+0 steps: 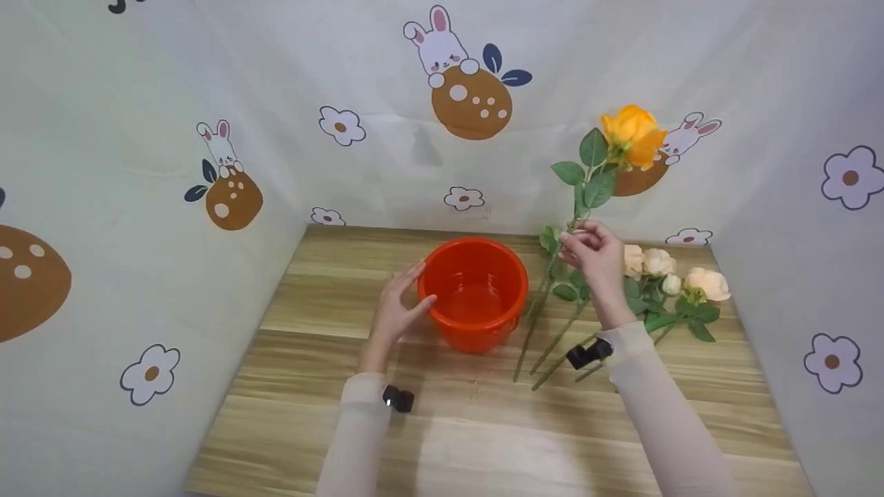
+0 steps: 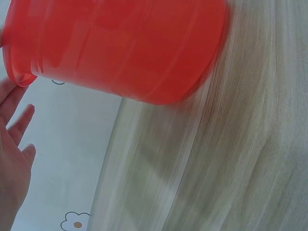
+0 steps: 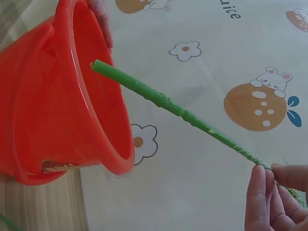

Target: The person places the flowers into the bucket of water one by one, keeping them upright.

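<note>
A red plastic bucket (image 1: 473, 338) stands upright on the wooden table. My left hand (image 1: 399, 305) rests at its left rim, fingers spread and nearly straight, the thumb by the near side of the rim. With thumb and fingertips my right hand (image 1: 595, 257) pinches a yellow rose (image 1: 632, 137) by its stem, to the right of the bucket. The bloom points up and away, green leaves below it. In the right wrist view the bare lower stem (image 3: 168, 103) slants down from my fingers, its cut end overlapping the bucket's mouth.
Several peach roses (image 1: 706, 284) lie on the table (image 1: 290, 414) at the right, their green stems (image 1: 552, 338) reaching toward the near side. A pale cloth (image 1: 387, 172) printed with rabbits and flowers hangs behind and on both sides.
</note>
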Demonstrator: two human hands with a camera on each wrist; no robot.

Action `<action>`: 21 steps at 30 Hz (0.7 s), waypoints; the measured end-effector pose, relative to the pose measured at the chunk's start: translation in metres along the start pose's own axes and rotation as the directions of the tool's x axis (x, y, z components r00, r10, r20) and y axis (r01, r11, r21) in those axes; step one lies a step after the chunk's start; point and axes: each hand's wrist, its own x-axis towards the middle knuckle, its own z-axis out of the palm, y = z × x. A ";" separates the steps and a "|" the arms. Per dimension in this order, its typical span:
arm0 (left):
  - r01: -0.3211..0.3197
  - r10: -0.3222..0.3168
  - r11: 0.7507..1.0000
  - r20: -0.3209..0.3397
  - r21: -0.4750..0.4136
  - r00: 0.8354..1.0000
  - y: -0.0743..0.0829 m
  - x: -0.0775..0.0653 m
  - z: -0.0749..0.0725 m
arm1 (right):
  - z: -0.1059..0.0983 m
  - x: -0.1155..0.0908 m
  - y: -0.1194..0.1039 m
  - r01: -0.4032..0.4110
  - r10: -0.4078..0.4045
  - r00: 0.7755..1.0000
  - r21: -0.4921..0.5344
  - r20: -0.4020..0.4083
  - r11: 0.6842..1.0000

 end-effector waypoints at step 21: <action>-0.031 0.031 1.000 -0.016 0.003 0.999 -0.004 0.000 0.001 | 0.074 0.006 0.024 0.058 -0.058 0.997 -0.001 0.043 0.998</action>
